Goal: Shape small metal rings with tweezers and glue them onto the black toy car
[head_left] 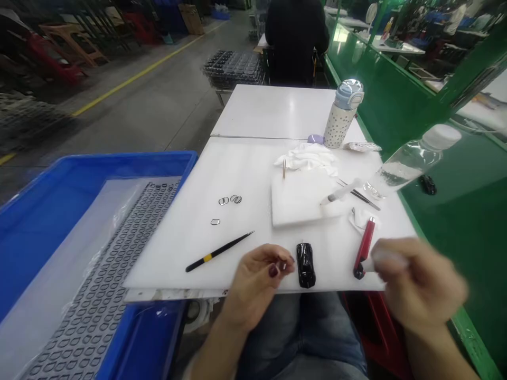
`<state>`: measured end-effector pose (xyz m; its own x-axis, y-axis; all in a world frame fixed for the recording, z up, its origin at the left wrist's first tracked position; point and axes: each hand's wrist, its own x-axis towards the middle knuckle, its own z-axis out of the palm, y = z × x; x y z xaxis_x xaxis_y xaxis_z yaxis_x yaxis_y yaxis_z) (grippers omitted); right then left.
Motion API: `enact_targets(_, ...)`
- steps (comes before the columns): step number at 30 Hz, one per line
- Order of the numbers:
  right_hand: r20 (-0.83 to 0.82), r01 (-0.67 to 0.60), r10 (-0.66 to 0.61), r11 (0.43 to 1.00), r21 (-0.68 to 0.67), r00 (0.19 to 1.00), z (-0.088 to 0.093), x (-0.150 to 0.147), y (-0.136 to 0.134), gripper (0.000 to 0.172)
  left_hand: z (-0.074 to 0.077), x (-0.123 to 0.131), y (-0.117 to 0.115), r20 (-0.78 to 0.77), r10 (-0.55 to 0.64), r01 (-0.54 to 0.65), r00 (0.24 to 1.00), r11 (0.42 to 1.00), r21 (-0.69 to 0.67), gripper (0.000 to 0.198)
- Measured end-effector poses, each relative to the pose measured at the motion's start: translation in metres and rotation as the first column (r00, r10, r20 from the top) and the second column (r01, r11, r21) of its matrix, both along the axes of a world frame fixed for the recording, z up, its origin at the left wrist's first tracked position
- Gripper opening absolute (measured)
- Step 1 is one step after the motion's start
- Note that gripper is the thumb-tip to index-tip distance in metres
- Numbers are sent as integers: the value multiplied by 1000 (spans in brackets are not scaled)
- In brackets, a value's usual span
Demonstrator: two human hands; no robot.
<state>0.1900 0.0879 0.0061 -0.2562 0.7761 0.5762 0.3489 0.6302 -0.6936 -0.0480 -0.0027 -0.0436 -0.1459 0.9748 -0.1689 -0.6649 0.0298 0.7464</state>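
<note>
My left hand [259,274] hovers at the near edge of the white table [237,169], its fingers pinched on a tiny ring-shaped part. Just right of it lies a black car-shaped piece [306,265]. My right hand [420,287] is blurred by motion at the table's near right corner and seems to grip a pale object. A red tool [364,254] lies beside it. A black pick with a yellow band [217,252] rests left of my left hand. Three small metal rings [229,200] and one more ring [215,221] lie further back.
A white pad [301,203], crumpled cloth [311,157], tweezers [358,195], a spotted bottle [341,115] and a clear bottle [412,158] stand at the right. A blue bin [47,211] holding a sheet of small parts [119,274] is left. A person in black [296,37] sits ahead.
</note>
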Motion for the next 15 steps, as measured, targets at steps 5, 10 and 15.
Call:
enact_targets(5,45,-182,178,976,119,983,-32,-49,-41,13,-17,23,2,108,-58,67,993,994,-84,34)
enact_targets(10,27,-159,157,973,167,987,-35,-58,-32,19,-21,18,0,161,-81,101,984,988,-117,40)
enact_targets(15,53,-155,148,970,189,988,-32,-66,-34,21,-21,17,-2,198,-103,130,975,982,-133,40)
